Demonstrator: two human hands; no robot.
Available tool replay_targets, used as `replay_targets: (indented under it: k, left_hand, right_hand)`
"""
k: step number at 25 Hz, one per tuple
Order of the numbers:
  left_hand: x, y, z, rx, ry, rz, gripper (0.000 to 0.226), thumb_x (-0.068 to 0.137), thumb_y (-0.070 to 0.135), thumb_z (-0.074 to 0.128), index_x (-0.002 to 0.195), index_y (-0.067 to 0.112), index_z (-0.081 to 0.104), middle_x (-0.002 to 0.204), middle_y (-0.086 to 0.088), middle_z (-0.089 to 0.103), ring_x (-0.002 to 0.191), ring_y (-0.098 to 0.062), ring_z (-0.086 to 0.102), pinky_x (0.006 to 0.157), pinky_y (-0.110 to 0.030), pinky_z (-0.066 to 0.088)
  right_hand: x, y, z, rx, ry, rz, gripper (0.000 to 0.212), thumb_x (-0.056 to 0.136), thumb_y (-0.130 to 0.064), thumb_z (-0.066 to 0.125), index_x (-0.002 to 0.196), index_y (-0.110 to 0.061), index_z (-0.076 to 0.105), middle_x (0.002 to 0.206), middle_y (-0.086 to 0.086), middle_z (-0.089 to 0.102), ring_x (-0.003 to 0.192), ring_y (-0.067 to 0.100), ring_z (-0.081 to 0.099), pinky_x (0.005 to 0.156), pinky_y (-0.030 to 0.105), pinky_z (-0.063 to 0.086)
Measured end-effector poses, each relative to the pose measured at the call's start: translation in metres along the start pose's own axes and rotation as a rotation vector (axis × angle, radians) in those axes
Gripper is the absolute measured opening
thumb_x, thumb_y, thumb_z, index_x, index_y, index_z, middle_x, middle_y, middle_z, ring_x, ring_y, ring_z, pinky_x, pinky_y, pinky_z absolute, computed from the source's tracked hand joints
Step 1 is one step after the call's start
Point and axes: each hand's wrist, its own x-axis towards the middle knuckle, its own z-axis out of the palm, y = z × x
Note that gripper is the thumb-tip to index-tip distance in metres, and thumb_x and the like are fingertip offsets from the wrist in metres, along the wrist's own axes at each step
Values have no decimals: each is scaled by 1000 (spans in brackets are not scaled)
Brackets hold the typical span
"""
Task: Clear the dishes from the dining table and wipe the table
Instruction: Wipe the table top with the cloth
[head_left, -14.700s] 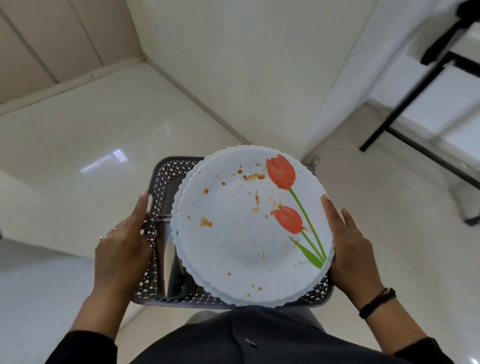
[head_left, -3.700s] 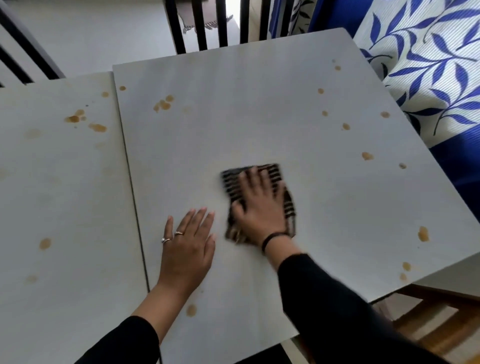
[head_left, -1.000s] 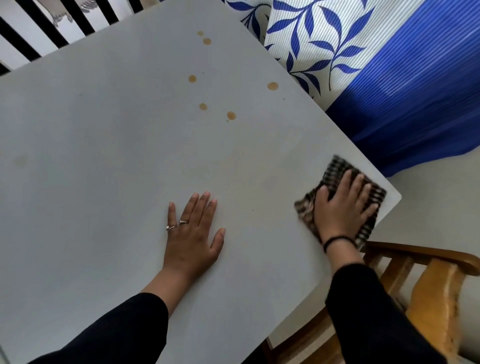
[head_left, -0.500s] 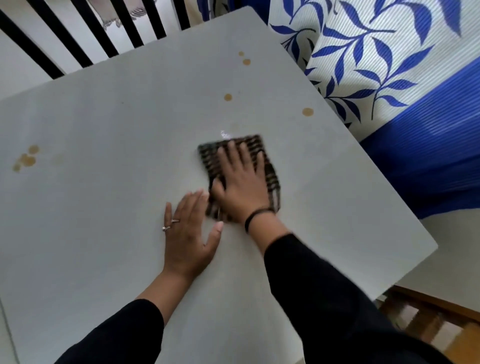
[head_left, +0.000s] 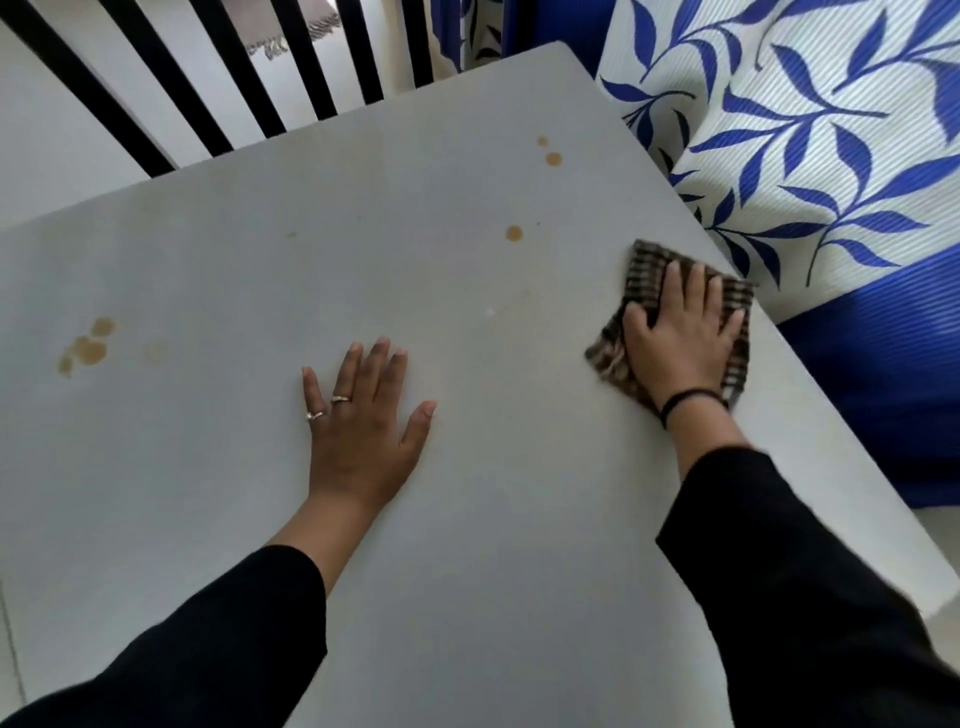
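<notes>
Black upright bars (head_left: 304, 57) in a slanting row at top left, pale fringed textile (head_left: 291, 31) glimpsed between them, white fabric printed with blue leaves (head_left: 810, 156) hanging at right, plain ribbed blue band (head_left: 872, 384) below it, pale floor (head_left: 940, 571) at lower right.

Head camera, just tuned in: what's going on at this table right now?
A person is wiping the table. The right hand presses a checked cloth flat near the table's right edge, while the left hand rests flat, palm down, on the bare top. Not yet wiped: a cluster of brown stains on the left and three brown spots beyond the cloth. No dishes are in view.
</notes>
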Motion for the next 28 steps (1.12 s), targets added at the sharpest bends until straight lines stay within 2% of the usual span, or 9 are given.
replay_targets:
  k: [4,8,10,13,15,18,20,22,28]
  left_hand:
    - [1,0,0,-45,32,-14,59,90,41,27,141,16,43,151,-2,36,142,-24,27,114,-60,7]
    - [3,-3,0,-182,129,-71,57,83,23,29,137,10,47,145,-5,45,137,-22,37,114,-57,13]
    - [3,-5,-1,-207,160,-93,60,80,17,29,137,7,45,142,-9,47,135,-24,40,114,-55,16]
    - [2,-4,-2,-175,147,-79,61,78,16,29,135,5,48,140,-11,49,134,-26,41,113,-55,18]
    - [3,-3,-3,-138,145,-69,56,78,16,31,128,7,55,136,-10,53,130,-27,46,111,-55,23]
    - [26,-8,-8,-84,138,-45,44,80,18,42,119,12,61,128,-8,58,119,-28,54,106,-52,30]
    - [45,-11,-10,-72,121,-45,42,82,20,50,123,13,59,133,-8,55,126,-28,48,109,-55,24]
    - [53,-11,-7,-74,115,-54,44,84,21,48,127,14,57,139,-9,50,134,-29,41,112,-59,17]
    - [53,-15,-1,-54,144,-34,48,86,27,38,129,16,55,142,-8,48,136,-26,38,111,-61,19]
  right_hand:
    - [69,-78,1,15,-48,-66,72,90,-53,29,154,-24,9,162,2,1,148,22,-3,117,53,-5]
    - [24,-171,15,6,-87,-499,71,90,-51,36,153,-26,14,162,1,5,148,21,1,118,49,-4]
    - [-34,-180,25,21,-98,-681,70,89,-51,39,152,-27,19,161,1,11,148,19,4,118,47,-2]
    - [-97,-139,32,58,-80,-761,68,87,-52,41,149,-27,30,158,0,24,147,17,15,119,46,6]
    - [-96,-104,30,42,-51,-727,68,85,-54,39,148,-29,33,157,-1,27,145,17,19,118,45,11]
    - [-37,-87,17,10,-13,-507,70,84,-54,36,149,-29,28,158,-1,22,146,18,16,118,44,7]
    - [19,-97,10,19,-15,-332,68,89,-51,38,151,-29,22,160,0,14,147,18,9,119,44,1]
    - [71,-115,6,44,-28,-207,69,91,-51,34,153,-27,16,161,1,8,148,18,2,118,46,-3]
    - [170,-177,1,84,-9,-79,74,88,-54,25,153,-23,11,161,4,4,148,22,-2,117,50,-6]
